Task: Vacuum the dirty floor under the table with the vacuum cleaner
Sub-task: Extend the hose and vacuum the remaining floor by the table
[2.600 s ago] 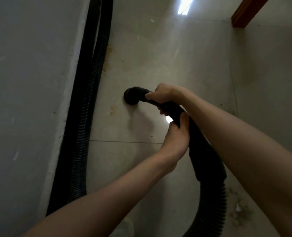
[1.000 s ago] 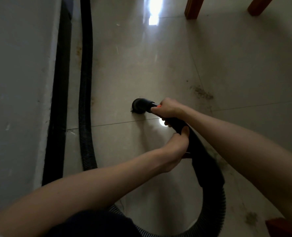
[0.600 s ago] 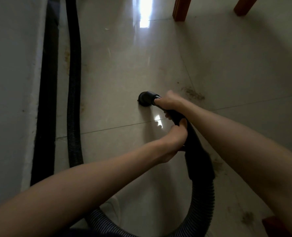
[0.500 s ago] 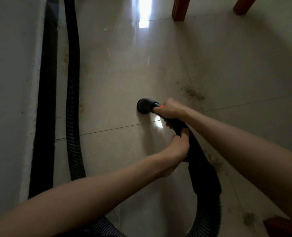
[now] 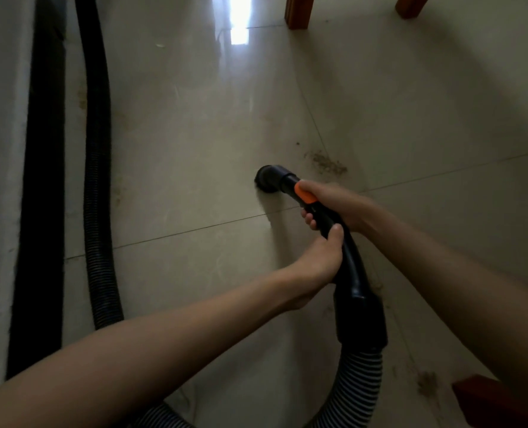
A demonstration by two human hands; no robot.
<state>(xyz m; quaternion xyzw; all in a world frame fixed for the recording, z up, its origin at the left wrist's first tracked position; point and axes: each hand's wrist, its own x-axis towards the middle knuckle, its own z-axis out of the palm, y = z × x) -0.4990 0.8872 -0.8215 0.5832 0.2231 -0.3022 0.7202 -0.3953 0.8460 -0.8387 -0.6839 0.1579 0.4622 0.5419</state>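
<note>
Mid-sweep, I'd say: nozzle (image 5: pixel 268 180) is down on the floor (image 5: pixel 194 134), between the table legs and me. Landmark = nozzle.

Right hand (image 5: pixel 333 205) wraps the wand (image 5: pixel 346 257) just behind the nozzle, fingers curled under it, beside the orange tab (image 5: pixel 304 193). Left hand (image 5: pixel 318 261) grips the wand a bit further back, thumb up on top. Both closed on the wand, firm hold.

Hose (image 5: pixel 358 384) runs from the wand back toward me and loops out of frame. A second run of hose (image 5: pixel 97 180) lies far left of the nozzle along the wall (image 5: pixel 0 149).

Dirt patch (image 5: pixel 326 163) sits just right of and beyond the nozzle, not touching. Smaller patch (image 5: pixel 426 383) well behind the nozzle, near a red-brown block (image 5: pixel 488 400). Two wooden legs (image 5: pixel 298 10) far beyond the nozzle.

Next move, my read: swing the nozzle right and slightly forward onto the near patch, keep it flat, then pull back for the rear patch.

Labels or writing: none I can read.
</note>
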